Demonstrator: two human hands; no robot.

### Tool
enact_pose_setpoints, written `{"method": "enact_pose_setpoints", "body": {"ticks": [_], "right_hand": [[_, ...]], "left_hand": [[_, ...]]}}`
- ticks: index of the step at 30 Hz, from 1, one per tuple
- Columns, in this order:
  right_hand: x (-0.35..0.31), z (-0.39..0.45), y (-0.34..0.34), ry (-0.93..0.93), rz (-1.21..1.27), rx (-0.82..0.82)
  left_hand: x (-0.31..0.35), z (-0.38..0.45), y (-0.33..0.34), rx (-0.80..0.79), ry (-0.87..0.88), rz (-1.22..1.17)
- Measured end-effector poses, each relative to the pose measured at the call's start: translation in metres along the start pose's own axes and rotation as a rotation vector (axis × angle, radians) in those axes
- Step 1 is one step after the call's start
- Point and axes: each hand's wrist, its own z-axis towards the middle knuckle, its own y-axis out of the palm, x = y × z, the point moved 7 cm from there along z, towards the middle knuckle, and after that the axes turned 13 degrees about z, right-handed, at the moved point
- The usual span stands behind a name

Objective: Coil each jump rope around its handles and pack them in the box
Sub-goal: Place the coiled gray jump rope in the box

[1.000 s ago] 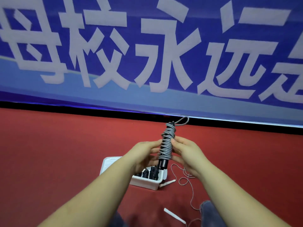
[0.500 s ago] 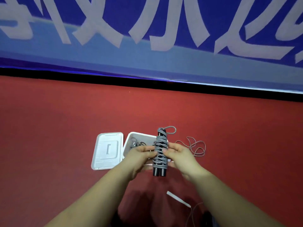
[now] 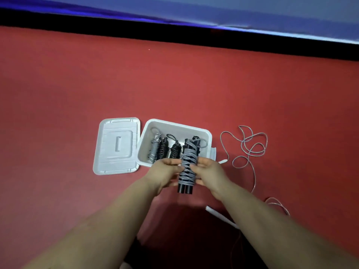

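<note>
Nearest to me, a white stick-shaped handle (image 3: 221, 216) lies on the red floor (image 3: 58, 94) between my forearms' right side and the shadow below. Just above it my two hands meet on the coiled jump rope, a pair of black cylindrical handles wrapped in grey cord (image 3: 186, 171): my left hand (image 3: 165, 174) grips it from the left with fingers curled round the wraps, and my right hand (image 3: 210, 174) grips it from the right the same way. I hold the bundle roughly upright, its top end over the near edge of the white rectangular plastic box (image 3: 207, 136).

Inside the box stand several wound ropes (image 3: 165, 148), one grey and the others black. The box's flat white lid (image 3: 116, 146) lies on the floor just left of it, touching or nearly so. To the right, a loose grey-cord rope (image 3: 250, 148) sprawls in loops on the floor.

Farthest away, a black strip (image 3: 174, 33) borders the floor, with a blue banner (image 3: 252, 10) above.
</note>
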Motion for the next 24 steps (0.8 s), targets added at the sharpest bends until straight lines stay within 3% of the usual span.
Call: {"method": "enact_pose_setpoints", "body": {"ticks": [8,18,24], "right_hand": [[0.007,0.093,0.022,-0.03,-0.001,-0.014],[0.062,0.182,0.037,0.076,-0.108,0.036],[0.08,0.214,0.04,0.044,-0.231,0.053]], "left_hand": [[0.004,0.09,-0.035,0.113,0.132,0.079],[-0.017,0.167,-0.065,0.11,-0.025,0.371],[-0.028,0.19,-0.065,0.147,-0.014,0.46]]}}
